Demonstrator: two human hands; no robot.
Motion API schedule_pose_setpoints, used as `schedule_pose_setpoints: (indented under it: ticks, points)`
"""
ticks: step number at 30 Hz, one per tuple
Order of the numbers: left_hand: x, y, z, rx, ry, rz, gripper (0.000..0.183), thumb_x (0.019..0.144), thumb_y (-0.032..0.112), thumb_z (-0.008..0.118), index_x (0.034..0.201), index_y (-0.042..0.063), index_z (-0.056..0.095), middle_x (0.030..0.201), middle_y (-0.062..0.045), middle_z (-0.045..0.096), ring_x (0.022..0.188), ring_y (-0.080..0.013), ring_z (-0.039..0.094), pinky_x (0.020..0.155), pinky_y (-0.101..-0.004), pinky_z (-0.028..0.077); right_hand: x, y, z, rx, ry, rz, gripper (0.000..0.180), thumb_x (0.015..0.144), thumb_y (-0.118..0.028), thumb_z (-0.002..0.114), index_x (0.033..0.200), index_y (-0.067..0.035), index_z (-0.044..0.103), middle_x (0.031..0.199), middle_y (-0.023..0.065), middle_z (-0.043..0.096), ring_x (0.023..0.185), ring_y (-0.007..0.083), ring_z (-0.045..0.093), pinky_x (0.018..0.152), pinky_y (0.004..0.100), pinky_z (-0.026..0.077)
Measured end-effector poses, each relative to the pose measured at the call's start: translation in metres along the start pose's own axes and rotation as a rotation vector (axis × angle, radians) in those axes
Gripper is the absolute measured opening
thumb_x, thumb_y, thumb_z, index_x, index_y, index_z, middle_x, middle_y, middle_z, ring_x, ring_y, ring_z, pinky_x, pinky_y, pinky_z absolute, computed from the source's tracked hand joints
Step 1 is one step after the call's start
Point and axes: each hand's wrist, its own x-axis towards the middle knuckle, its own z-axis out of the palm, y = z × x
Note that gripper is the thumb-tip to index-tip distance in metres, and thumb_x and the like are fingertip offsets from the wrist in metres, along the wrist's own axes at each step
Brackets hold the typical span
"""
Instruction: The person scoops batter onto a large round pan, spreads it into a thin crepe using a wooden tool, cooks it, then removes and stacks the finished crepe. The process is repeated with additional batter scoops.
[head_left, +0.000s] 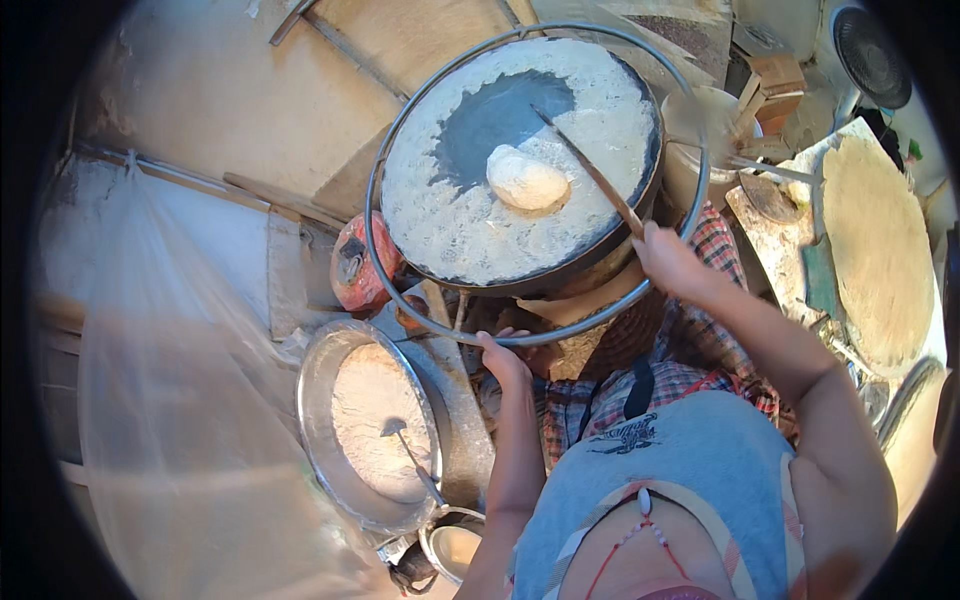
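Observation:
In my right hand (671, 259) is a long, thin wooden spreading blade (589, 169), its tip over a round dark griddle (517, 94). Pale batter or dough coats much of the griddle in a ragged ring (442, 232) around a bare dark patch. A rounded lump of dough (526, 178) sits on the coating, left of the blade. A metal hoop (369, 187) encircles the griddle. My left hand (510, 356) is at the hoop's near edge, its thumb on the tube; the other fingers are partly hidden beneath.
A metal basin (304, 409) of pale dough with a ladle (409, 446) stands lower left, beside a small pot (427, 544). A red round container (365, 262) is near the hoop. At right are a round flatbread (874, 255), a white bucket (686, 161) and a fan (871, 56).

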Motion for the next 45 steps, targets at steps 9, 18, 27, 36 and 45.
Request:
schedule_pose_setpoints:
  ticks: [9, 18, 27, 36, 45]
  points:
    - [-0.052, -0.027, 0.008, 0.367, -0.587, -0.395, 0.069, 0.096, 0.060, 0.032, 0.099, -0.005, 0.057, 0.076, -0.019, 0.066, 0.058, -0.0260, 0.065, 0.052, -0.0323, 0.051, 0.028, -0.012, -0.016, -0.089, -0.081, -0.107, 0.031, 0.090, -0.026, 0.056, 0.098, 0.004, 0.061, 0.091, 0.0260, 0.066, 0.086, 0.0429, 0.064, 0.074, 0.0467, 0.053]
    - [-0.013, -0.017, -0.003, -0.003, -0.062, -0.300, 0.065, 0.098, 0.055, 0.030, 0.097, -0.006, 0.054, 0.067, -0.013, 0.063, 0.060, -0.0235, 0.065, 0.051, -0.0286, 0.052, 0.028, -0.037, -0.011, -0.039, -0.233, -0.065, 0.026, 0.090, -0.016, 0.052, 0.099, 0.006, 0.063, 0.093, 0.0257, 0.065, 0.087, 0.0386, 0.066, 0.076, 0.0464, 0.053]
    - [-0.071, -0.032, 0.053, 0.455, -0.861, -0.607, 0.066, 0.095, 0.059, 0.036, 0.100, -0.004, 0.057, 0.087, -0.020, 0.067, 0.074, -0.0274, 0.068, 0.064, -0.0343, 0.054, 0.019, -0.026, 0.027, -0.059, -0.061, -0.095, 0.034, 0.091, -0.027, 0.055, 0.098, 0.005, 0.059, 0.091, 0.0282, 0.065, 0.088, 0.0423, 0.064, 0.077, 0.0499, 0.051]
    - [0.040, -0.043, -0.052, -0.444, -0.543, -0.308, 0.066, 0.096, 0.058, 0.031, 0.102, -0.003, 0.053, 0.090, -0.017, 0.065, 0.070, -0.0262, 0.066, 0.060, -0.0337, 0.056, 0.008, -0.015, 0.031, 0.033, -0.019, -0.083, 0.033, 0.092, -0.025, 0.054, 0.098, 0.008, 0.054, 0.085, 0.0299, 0.063, 0.082, 0.0456, 0.063, 0.074, 0.0516, 0.050]
    - [-0.060, -0.043, 0.036, 0.322, -0.496, -0.491, 0.075, 0.096, 0.062, 0.023, 0.101, -0.006, 0.054, 0.080, -0.021, 0.067, 0.066, -0.0295, 0.067, 0.057, -0.0331, 0.055, 0.013, 0.004, 0.018, 0.008, -0.037, 0.149, 0.034, 0.091, -0.027, 0.055, 0.101, 0.004, 0.049, 0.095, 0.0310, 0.063, 0.091, 0.0452, 0.062, 0.079, 0.0525, 0.050]
